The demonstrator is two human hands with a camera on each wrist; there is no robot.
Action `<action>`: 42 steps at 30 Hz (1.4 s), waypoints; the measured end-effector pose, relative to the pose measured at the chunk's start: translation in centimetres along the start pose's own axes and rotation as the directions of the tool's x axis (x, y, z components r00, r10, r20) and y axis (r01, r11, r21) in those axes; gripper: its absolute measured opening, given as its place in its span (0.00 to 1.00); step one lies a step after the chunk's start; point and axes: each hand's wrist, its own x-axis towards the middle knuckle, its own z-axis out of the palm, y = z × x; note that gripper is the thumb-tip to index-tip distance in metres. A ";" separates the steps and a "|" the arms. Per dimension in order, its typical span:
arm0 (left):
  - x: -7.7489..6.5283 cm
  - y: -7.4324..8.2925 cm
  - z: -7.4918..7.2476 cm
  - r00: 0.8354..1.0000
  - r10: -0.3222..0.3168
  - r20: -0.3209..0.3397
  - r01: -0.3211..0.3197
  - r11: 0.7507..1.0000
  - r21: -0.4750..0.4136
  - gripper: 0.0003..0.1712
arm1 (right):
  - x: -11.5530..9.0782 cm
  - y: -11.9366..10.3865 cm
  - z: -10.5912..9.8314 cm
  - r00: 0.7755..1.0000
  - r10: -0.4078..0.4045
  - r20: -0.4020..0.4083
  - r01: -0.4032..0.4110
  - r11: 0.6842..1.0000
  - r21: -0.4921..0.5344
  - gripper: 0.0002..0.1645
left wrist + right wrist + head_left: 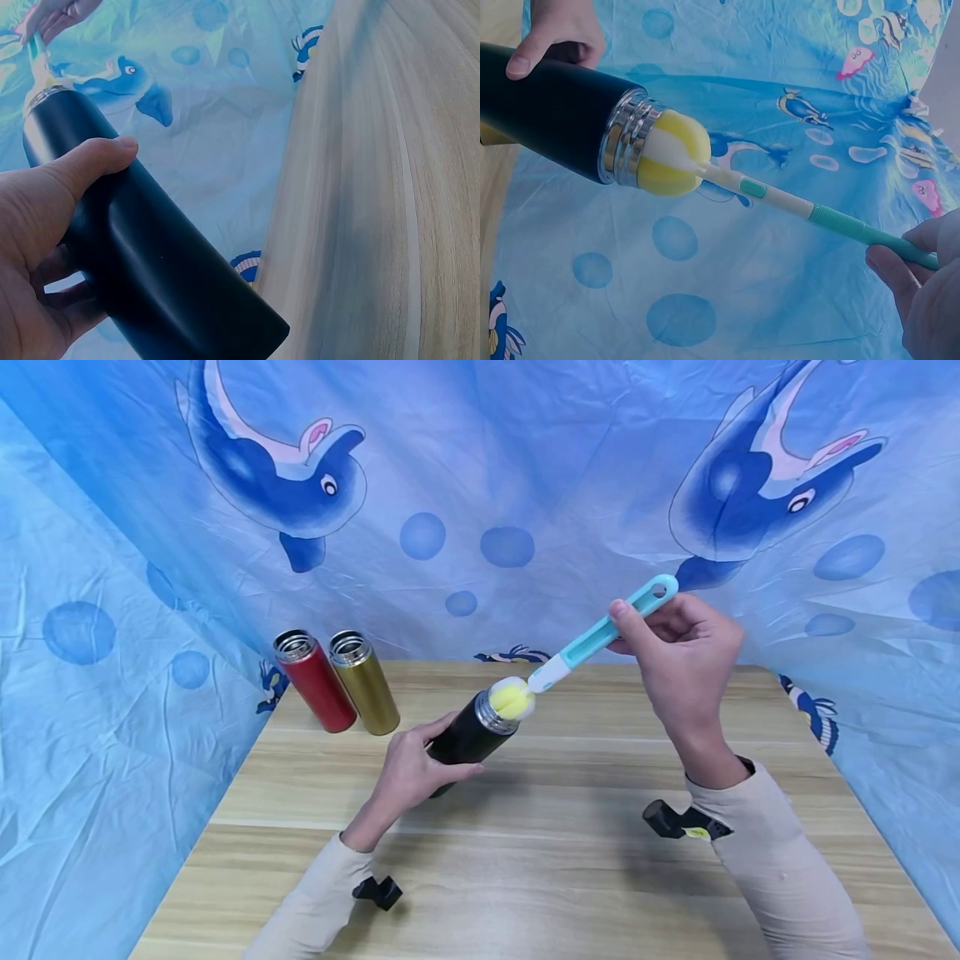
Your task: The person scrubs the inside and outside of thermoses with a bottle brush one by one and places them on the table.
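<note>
My left hand (415,767) grips a black thermos bottle (467,732) around its body, thumb on one side and fingers on the other. The bottle is tilted, its threaded steel mouth (625,139) facing up and to the right. My right hand (686,660) pinches the turquoise handle of a bottle brush (600,635) between thumb and fingers. At the brush's lower end, the yellow and white sponge head (676,154) sits at the bottle's mouth, partly inside it, with most of the sponge showing outside.
A red bottle (318,683) and a gold bottle (367,685), both without lids, stand side by side at the back left of the wooden table (487,877). Behind the table hangs a blue sheet (570,460) printed with dolphins; it covers the sides too.
</note>
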 end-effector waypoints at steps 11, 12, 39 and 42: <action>0.2 -0.3 -0.3 1.000 -0.015 -0.009 0.015 1.000 0.006 0.45 | 0.0 -0.1 -0.4 1.000 -0.003 -0.009 0.003 0.999 0.038 0.07; 0.2 -0.3 -0.3 1.000 -0.015 -0.007 0.015 1.000 0.002 0.45 | 0.0 -0.1 -0.4 1.000 -0.007 -0.009 0.007 0.999 0.034 0.07; -0.1 -0.3 -0.8 0.999 -0.034 0.003 0.034 0.999 -0.027 0.45 | -0.2 -0.7 -1.5 0.999 -0.019 -0.031 0.020 0.998 0.064 0.10; 0.0 -0.3 -0.7 1.000 -0.029 -0.004 0.029 0.999 -0.024 0.45 | -0.2 -0.6 -1.6 0.999 -0.008 -0.042 0.011 0.997 0.072 0.10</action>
